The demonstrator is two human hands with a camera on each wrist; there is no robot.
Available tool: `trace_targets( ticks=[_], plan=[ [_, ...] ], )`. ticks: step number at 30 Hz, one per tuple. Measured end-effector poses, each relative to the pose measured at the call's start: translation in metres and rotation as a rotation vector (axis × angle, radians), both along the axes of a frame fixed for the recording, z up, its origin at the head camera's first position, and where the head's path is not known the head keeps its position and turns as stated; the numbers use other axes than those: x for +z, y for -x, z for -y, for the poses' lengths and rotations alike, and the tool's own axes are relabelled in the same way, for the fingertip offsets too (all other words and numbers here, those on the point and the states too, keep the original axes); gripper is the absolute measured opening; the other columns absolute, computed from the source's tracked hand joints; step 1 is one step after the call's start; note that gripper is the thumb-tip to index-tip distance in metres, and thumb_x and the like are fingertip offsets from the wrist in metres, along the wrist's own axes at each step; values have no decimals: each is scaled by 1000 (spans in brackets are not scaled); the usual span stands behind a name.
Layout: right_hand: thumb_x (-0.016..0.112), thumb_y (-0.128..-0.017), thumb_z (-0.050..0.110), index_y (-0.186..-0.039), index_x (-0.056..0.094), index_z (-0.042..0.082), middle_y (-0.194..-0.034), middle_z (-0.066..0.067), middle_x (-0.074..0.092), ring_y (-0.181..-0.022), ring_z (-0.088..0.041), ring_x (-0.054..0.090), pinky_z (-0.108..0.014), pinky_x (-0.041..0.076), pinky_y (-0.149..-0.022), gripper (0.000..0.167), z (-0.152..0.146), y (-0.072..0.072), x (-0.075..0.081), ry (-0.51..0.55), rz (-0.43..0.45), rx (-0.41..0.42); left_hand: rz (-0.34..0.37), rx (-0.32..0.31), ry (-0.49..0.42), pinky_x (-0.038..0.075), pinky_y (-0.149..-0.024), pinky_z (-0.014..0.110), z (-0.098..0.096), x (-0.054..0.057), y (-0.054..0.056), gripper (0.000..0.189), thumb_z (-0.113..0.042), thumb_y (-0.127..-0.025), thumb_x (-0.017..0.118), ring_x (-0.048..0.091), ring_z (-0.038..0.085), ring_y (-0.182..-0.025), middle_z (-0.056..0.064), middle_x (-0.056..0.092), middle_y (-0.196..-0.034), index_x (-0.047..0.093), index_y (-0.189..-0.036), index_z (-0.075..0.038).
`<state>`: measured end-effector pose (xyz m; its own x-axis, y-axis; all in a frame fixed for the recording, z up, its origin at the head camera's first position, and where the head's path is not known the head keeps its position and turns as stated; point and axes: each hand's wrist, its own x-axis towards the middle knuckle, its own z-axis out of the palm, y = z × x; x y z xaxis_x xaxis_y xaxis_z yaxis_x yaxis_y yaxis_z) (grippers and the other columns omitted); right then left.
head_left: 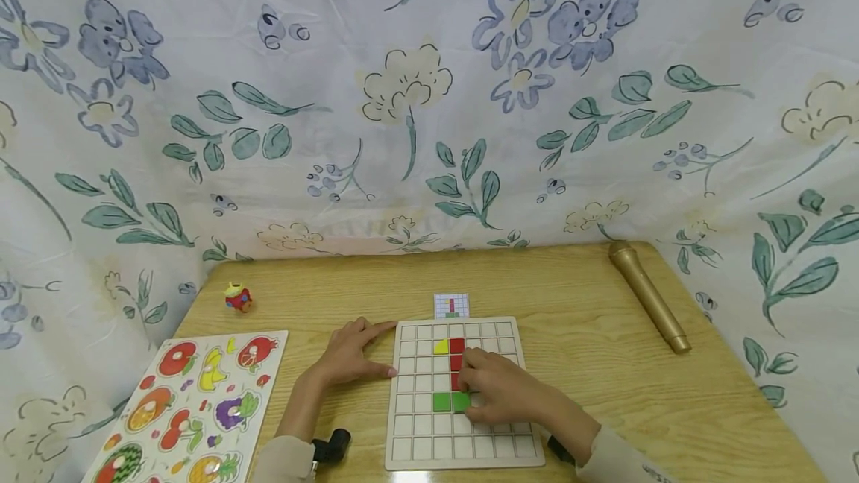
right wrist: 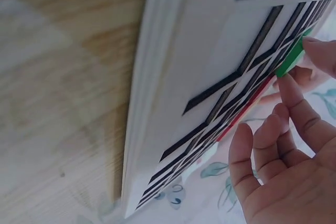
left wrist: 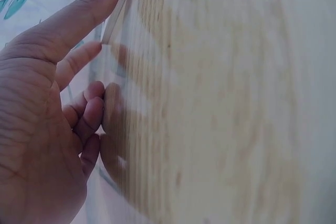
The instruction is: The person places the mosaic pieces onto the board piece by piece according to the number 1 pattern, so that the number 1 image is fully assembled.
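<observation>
A wooden grid board (head_left: 470, 463) lies on the table. My left hand (head_left: 349, 355) rests at its left edge, thumb and index finger touching the side; in the left wrist view the other fingers are loosely bent. A green tile (right wrist: 290, 60) is pinched between the thumb and index finger of my right hand (head_left: 498, 387), low over the grid's middle. Beside it, another green tile (head_left: 441, 402) sits in a cell. Higher up are a yellow piece with a curved edge (head_left: 441, 347) and a column of red tiles (head_left: 456, 346), partly covered by my right fingers.
A small printed grid card (head_left: 451, 305) lies against the board's far edge. On the left is a fruit puzzle board (head_left: 224, 364), with a small red and yellow toy (head_left: 238, 297) behind it. A gold microphone (head_left: 649, 297) lies at the right. Floral cloth (head_left: 376, 170) hangs behind the table.
</observation>
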<state>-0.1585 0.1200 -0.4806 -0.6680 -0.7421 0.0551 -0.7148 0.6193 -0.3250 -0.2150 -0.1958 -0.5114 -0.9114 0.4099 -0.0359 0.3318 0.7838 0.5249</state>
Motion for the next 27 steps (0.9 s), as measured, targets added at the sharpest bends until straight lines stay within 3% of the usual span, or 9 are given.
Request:
trace_targets(
  ticks=[8,27],
  plan=[
    [80,-80,33,-91,69,18,-94,11,44,-82,-4,40,-20,40,-76,22,1,-1,-3,-34,-9,-10,11,1,4,22,-77,36,0,-1,1,86,-57,-71,82,32,12,-79,-2,41,-89,51,-146,-28],
    [80,-81,36,-89,71,17,-93,10,48,-78,-3,39,-20,42,-75,23,2,-3,-4,-7,-101,6,26,8,-6,21,-77,37,1,-2,2,87,-56,-70,83,32,14,-80,-2,39,-89,51,-146,-29]
  ],
)
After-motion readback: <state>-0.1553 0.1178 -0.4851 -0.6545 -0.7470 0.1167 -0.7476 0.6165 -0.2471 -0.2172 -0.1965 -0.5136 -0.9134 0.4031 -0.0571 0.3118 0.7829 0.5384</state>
